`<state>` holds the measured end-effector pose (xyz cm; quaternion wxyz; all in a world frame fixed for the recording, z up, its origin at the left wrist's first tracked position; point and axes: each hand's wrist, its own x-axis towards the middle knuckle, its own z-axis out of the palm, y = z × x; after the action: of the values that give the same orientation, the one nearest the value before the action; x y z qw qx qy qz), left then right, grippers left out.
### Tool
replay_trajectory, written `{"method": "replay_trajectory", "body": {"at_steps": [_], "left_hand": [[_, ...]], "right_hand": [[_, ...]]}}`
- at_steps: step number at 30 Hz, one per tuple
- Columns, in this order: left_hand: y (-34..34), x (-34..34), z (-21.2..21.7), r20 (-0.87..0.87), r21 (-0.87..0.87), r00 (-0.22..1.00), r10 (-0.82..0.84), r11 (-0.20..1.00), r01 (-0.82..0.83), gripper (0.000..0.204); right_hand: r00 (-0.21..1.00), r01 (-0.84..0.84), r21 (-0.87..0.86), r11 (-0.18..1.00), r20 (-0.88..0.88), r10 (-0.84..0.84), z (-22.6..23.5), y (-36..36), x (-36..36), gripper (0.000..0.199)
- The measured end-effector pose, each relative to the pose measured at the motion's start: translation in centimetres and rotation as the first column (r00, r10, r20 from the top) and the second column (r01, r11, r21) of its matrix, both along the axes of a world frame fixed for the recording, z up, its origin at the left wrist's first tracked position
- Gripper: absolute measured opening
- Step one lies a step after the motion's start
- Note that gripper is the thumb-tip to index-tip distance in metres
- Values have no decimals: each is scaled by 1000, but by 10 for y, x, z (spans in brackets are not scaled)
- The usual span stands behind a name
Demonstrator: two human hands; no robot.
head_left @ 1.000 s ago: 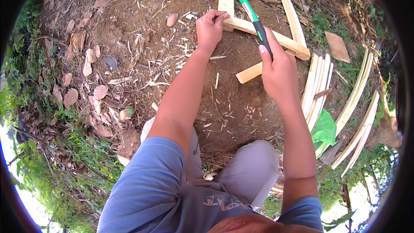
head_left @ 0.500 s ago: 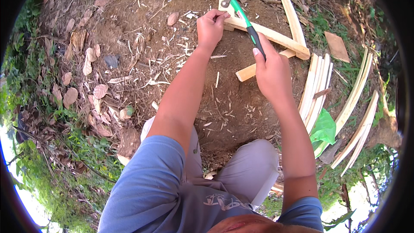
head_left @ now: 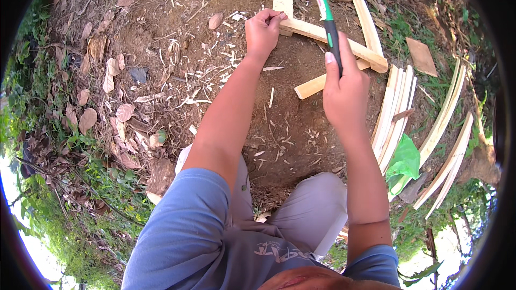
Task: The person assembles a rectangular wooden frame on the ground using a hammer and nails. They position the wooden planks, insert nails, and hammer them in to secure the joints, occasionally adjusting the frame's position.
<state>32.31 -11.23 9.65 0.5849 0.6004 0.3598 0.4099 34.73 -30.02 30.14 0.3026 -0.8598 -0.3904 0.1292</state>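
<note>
Hammer (head_left: 324,8): green-and-black handle, raised, head at the top edge.
Wooden slats (head_left: 322,35): pale, crossed on bare soil.

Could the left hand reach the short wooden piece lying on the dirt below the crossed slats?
Probably yes. The left hand rests on the slat, and only bare dirt lies between it and the short piece. The right hand, gripping the hammer, hovers right beside it.

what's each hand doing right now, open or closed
Left hand: closed, fingertips pinched at the joint of the pale crossed wooden slats.
Right hand: closed on the green-and-black handled hammer.
</note>
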Motion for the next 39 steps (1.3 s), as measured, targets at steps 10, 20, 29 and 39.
{"method": "replay_trajectory", "body": {"at_steps": [10, 20, 29, 39], "left_hand": [[-2, 3, -2, -5, 68, 1000, 28, 997, -27, 10], [1, 2, -7, 25, 14, 1000, 5, 1000, -5, 11], [1, -8, -7, 249, 0, 956, -156, 987, 161, 38], [-56, 5, 60, -286, 635, 948, -137, 715, 295, 52]], "right_hand": [[998, 32, 127, 991, 57, -39, -5, -2, -3, 44], [971, 179, 102, 979, 145, -193, -20, 1, 51, 37], [974, 227, -184, 956, 65, -218, -99, -26, 105, 40], [975, 220, -216, 951, 81, -207, -106, -30, 112, 42]]}}
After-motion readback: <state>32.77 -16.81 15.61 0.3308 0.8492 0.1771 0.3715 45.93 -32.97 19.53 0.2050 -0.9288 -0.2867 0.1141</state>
